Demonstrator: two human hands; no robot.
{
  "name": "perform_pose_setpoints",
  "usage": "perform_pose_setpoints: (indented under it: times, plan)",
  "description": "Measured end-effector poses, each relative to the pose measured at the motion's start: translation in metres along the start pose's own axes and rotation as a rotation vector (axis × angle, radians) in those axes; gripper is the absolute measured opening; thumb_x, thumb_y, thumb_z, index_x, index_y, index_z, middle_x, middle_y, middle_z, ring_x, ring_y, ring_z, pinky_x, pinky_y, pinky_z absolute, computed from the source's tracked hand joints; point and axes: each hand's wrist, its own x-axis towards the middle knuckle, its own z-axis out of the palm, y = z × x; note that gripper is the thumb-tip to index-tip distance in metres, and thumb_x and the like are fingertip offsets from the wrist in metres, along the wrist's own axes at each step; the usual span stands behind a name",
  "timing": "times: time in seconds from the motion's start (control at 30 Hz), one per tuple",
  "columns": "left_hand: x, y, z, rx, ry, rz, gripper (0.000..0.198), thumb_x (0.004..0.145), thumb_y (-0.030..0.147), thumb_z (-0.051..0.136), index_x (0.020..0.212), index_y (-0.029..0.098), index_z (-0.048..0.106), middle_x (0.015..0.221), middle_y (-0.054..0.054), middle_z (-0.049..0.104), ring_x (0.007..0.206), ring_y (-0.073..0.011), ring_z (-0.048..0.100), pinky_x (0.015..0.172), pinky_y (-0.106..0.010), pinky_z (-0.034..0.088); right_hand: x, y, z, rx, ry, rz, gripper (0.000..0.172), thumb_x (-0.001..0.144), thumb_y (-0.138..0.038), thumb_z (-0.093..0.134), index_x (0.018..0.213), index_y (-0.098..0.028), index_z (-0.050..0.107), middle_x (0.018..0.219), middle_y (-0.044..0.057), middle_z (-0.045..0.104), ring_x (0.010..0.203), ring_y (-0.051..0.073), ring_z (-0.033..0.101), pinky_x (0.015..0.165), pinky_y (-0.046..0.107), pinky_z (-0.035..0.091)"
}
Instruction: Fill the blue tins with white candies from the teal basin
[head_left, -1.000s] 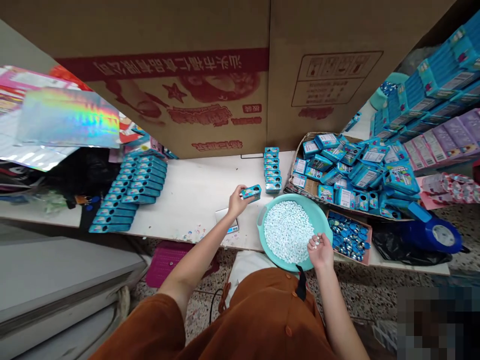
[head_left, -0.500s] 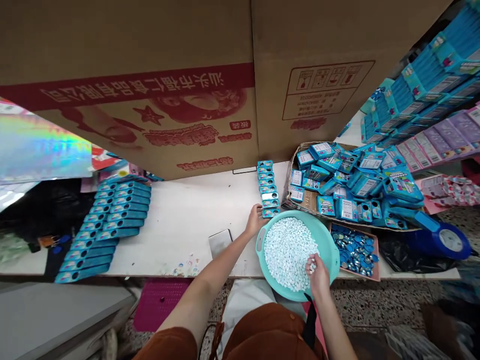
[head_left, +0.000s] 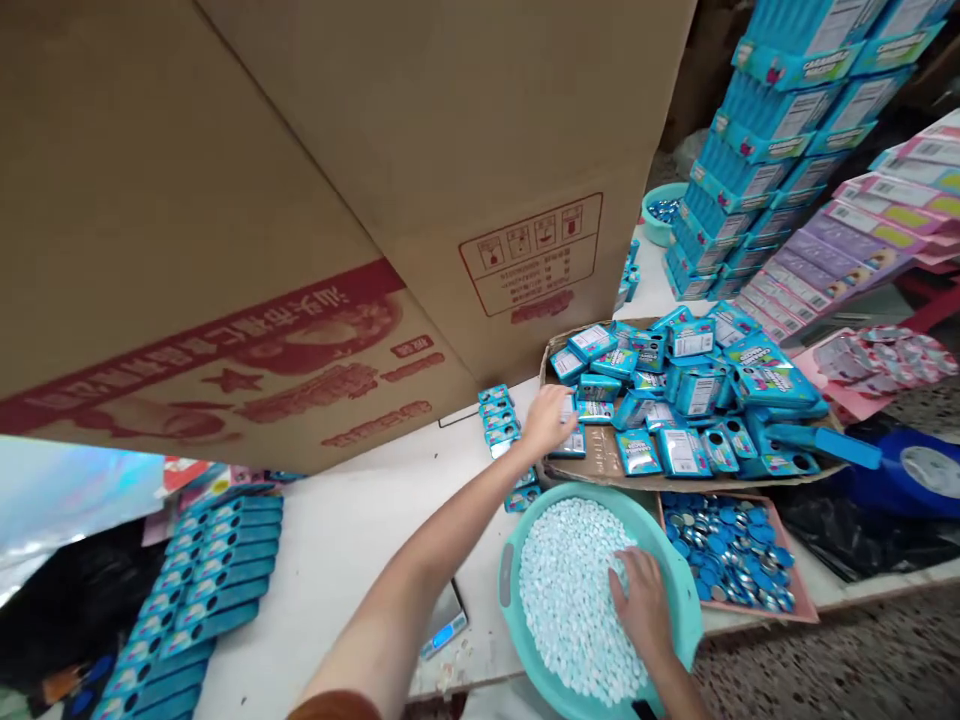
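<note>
My left hand reaches over the left edge of a shallow cardboard tray, its fingers curled about a small blue box and partly covering it. Inside the round turquoise basin, small white candies form a wide heap. My right hand rests at the right side of this heap, fingers spread and touching the candies. Between the large carton and the basin runs a row of small blue boxes with round holes, partly hidden by my left forearm.
A large brown carton rises behind the work area. A pink tray of blue and silver round pieces stands right of the basin. Blue boxes are stacked at left and far right. A small scale lies beneath my left forearm.
My left hand has moved from the row of boxes over to the tray's left edge. My right hand's cupped fingers have let go of candies and spread out. The view has turned right.
</note>
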Motion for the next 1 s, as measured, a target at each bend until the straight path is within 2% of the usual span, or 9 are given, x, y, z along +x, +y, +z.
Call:
perform_pose_setpoints:
  times: [0.07,0.17,0.33,0.43,0.57,0.73,0.8,0.9,1.0]
  plan:
    - [0.038,0.005,0.033,0.129,-0.092,-0.011,0.044,0.077,0.024,0.057,0.118,0.013,0.046,0.119,-0.014,0.053,0.115,-0.0275,0.044,0.095,-0.041,0.040,0.000,0.015,0.005,-0.161,0.010,-0.094,0.029,0.079,-0.038,0.057,0.103,-0.023,0.064,0.114,0.011,0.058,0.113,0.031,0.047,0.097,0.051,0.037]
    - [0.069,0.002,0.074,0.326,-0.208,-0.035,0.051,0.076,0.025,0.060,0.122,0.009,0.042,0.124,-0.017,0.049,0.116,-0.0287,0.042,0.091,-0.040,0.040,0.001,0.027,0.015,-0.335,0.015,-0.186,0.036,0.084,-0.039,0.051,0.114,-0.020,0.059,0.121,0.013,0.055,0.115,0.030,0.047,0.095,0.047,0.040]
    - [0.072,-0.001,0.097,0.517,-0.316,-0.015,0.023,0.081,0.012,0.048,0.103,0.011,0.054,0.109,-0.016,0.056,0.106,-0.0278,0.048,0.087,-0.041,0.038,0.007,0.025,0.032,-0.470,0.009,-0.140,0.049,0.087,-0.044,0.044,0.129,-0.018,0.048,0.127,0.014,0.053,0.118,0.030,0.047,0.095,0.044,0.040]
    - [0.053,0.007,0.081,0.450,-0.331,0.016,0.022,0.078,0.009,0.052,0.098,0.014,0.058,0.107,-0.013,0.058,0.104,-0.0269,0.051,0.087,-0.040,0.039,0.005,0.019,0.040,-0.478,-0.020,-0.138,0.057,0.085,-0.051,0.046,0.132,-0.018,0.045,0.132,0.016,0.048,0.121,0.032,0.044,0.097,0.046,0.038]
    - [0.001,0.033,0.034,-0.060,-0.124,-0.034,0.038,0.069,0.011,0.063,0.104,0.020,0.056,0.108,-0.006,0.060,0.103,-0.0225,0.055,0.088,-0.034,0.042,0.000,0.010,0.044,-0.441,-0.044,-0.170,0.060,0.083,-0.056,0.045,0.129,-0.019,0.049,0.138,0.016,0.041,0.124,0.034,0.040,0.099,0.048,0.035]
    - [-0.087,0.085,-0.024,-0.586,0.113,-0.435,0.057,0.059,0.031,0.078,0.108,0.021,0.052,0.100,-0.004,0.064,0.092,-0.0207,0.061,0.085,-0.032,0.045,-0.005,-0.012,0.037,-0.379,-0.236,-0.190,0.056,0.085,-0.055,0.042,0.124,-0.016,0.054,0.125,0.017,0.052,0.117,0.030,0.046,0.097,0.042,0.036]
    - [-0.119,0.101,-0.039,-0.775,0.230,-0.636,0.053,0.063,0.040,0.075,0.107,0.019,0.052,0.100,-0.004,0.065,0.092,-0.0194,0.061,0.084,-0.031,0.046,-0.007,-0.022,0.034,-0.358,-0.327,-0.166,0.058,0.084,-0.057,0.043,0.124,-0.016,0.054,0.120,0.016,0.055,0.113,0.029,0.049,0.096,0.041,0.037]
    - [-0.160,0.112,-0.052,-0.972,0.435,-0.896,0.042,0.074,0.051,0.063,0.099,0.018,0.054,0.099,-0.004,0.066,0.090,-0.0167,0.062,0.081,-0.028,0.047,-0.010,-0.031,0.030,-0.338,-0.473,-0.108,0.061,0.082,-0.061,0.042,0.122,-0.017,0.055,0.115,0.015,0.058,0.109,0.027,0.052,0.093,0.038,0.037]
    - [-0.193,0.112,-0.061,-1.128,0.532,-0.996,0.037,0.075,0.046,0.063,0.099,0.019,0.056,0.095,-0.001,0.066,0.080,-0.0126,0.063,0.072,-0.024,0.049,-0.012,-0.033,0.026,-0.322,-0.622,-0.014,0.065,0.080,-0.066,0.040,0.122,-0.019,0.055,0.123,0.013,0.055,0.114,0.027,0.051,0.094,0.036,0.036]
